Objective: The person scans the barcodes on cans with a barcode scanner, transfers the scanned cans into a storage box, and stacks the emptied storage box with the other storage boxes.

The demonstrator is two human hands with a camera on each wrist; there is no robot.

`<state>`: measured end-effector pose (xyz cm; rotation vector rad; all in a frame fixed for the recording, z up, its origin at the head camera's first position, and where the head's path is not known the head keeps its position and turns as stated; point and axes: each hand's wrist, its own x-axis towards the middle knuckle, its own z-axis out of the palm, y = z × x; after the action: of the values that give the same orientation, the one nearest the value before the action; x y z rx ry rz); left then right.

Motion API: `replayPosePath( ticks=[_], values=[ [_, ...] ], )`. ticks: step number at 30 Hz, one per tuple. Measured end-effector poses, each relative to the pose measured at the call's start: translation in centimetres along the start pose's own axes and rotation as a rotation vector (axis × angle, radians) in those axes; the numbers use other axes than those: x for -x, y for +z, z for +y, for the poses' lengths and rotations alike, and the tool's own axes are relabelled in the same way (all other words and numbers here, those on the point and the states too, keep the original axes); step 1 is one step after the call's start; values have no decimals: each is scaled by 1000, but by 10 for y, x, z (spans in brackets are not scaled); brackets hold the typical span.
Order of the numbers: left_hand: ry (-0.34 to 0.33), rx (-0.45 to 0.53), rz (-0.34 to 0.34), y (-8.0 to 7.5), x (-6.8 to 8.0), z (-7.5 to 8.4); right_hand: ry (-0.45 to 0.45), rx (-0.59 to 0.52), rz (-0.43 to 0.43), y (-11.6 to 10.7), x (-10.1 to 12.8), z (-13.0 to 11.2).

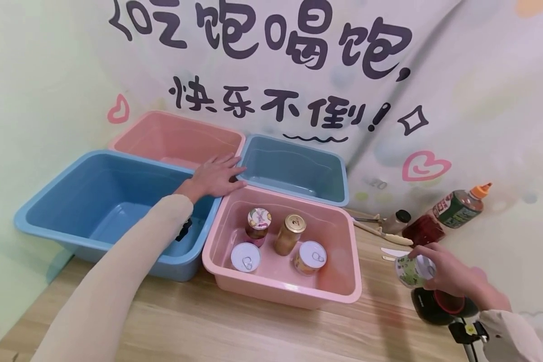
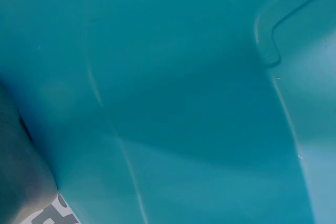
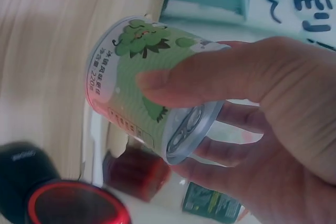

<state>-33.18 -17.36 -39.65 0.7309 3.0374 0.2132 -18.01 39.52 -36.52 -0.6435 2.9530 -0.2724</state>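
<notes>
My right hand (image 1: 448, 274) grips a small green-and-white can (image 1: 413, 270) above the table's right side; in the right wrist view the thumb (image 3: 205, 80) and fingers wrap the can (image 3: 142, 85), its pull-tab end toward the palm. My left hand (image 1: 214, 176) lies flat with straight fingers where the four tubs' corners meet. The near pink tub (image 1: 344, 291) holds two jars (image 1: 289, 234) and two pull-tab cans (image 1: 246, 257). The left wrist view shows only the blue tub's inner wall (image 2: 184, 103).
A large blue tub (image 1: 45, 211), a far pink tub (image 1: 163, 136) and a smaller blue tub (image 1: 294, 166) stand on the wooden table (image 1: 235, 327). Bottles (image 1: 461, 207), utensils (image 1: 382, 234) and a black-and-red lid (image 1: 439, 305) lie at right by the wall.
</notes>
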Motion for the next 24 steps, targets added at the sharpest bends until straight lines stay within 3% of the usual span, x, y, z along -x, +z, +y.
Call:
replayPosePath(
  ticks=[12,24],
  values=[
    [-2,-1,11,3,-2,0,59,-33,8,13,11,14],
    [-7,2,5,3,0,-1,53,-26,-8,4,6,8]
  ],
)
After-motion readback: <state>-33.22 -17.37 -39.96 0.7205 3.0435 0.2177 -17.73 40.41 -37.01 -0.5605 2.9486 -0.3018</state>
